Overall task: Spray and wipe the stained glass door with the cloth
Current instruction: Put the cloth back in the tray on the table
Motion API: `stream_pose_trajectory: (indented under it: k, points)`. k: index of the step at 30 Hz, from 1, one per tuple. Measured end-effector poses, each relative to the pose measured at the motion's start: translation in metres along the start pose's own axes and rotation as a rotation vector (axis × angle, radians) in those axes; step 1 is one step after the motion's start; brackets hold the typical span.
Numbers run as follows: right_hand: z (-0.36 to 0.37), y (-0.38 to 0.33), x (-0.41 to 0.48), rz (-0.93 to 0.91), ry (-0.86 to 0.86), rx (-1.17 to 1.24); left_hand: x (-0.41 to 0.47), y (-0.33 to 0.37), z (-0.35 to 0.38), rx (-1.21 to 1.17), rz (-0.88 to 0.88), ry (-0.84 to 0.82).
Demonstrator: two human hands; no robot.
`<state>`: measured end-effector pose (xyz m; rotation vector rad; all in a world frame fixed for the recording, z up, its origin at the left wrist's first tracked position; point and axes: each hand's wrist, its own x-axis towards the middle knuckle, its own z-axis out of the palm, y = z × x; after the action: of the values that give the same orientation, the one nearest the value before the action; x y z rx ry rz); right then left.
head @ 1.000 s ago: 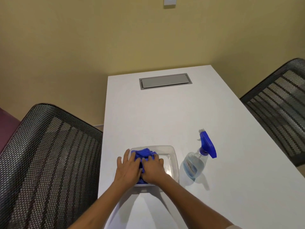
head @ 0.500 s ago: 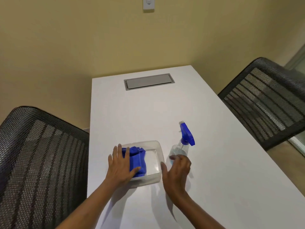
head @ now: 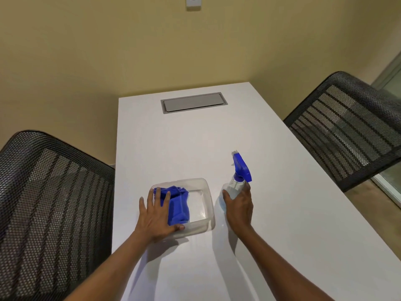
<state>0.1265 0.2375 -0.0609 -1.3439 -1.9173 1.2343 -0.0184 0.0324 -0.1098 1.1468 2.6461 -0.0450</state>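
Note:
A blue cloth (head: 179,206) lies folded in a clear plastic tub (head: 206,192) on the white table (head: 195,144). My left hand (head: 157,216) lies flat on the cloth's left part, fingers spread, thumb curled under its near edge. To the right of the tub stands a clear spray bottle (head: 235,184) with a blue trigger head. My right hand (head: 238,207) wraps the bottle's body from the near side, hiding most of it. A strip of glass door (head: 390,81) shows at the far right edge.
Two black mesh chairs flank the table, one at the left (head: 54,203) and one at the right (head: 347,127). A grey cable hatch (head: 193,102) is set into the table's far end. A yellow wall with a white switch plate (head: 193,2) stands behind.
My right hand left the cloth, moved right and closed around the spray bottle. My left hand stayed on the cloth. The view swung to the right.

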Motion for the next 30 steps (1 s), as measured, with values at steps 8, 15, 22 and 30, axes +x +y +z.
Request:
stream_pose_trajectory:
  k: [8,15,22,30]
  points:
    - [-0.004,-0.008,0.001,0.026,-0.011,0.004,-0.004,0.000,0.000,0.002,-0.028,0.003]
    - [-0.017,-0.048,-0.011,-0.062,0.053,0.088,-0.002,-0.001,0.004,0.016,-0.012,0.016]
    - [-0.022,-0.078,-0.027,-0.104,0.006,0.206,0.002,0.003,-0.007,0.034,-0.017,0.004]
    - [0.008,-0.066,-0.036,-0.046,-0.065,0.042,0.004,0.009,-0.014,0.023,-0.031,0.016]
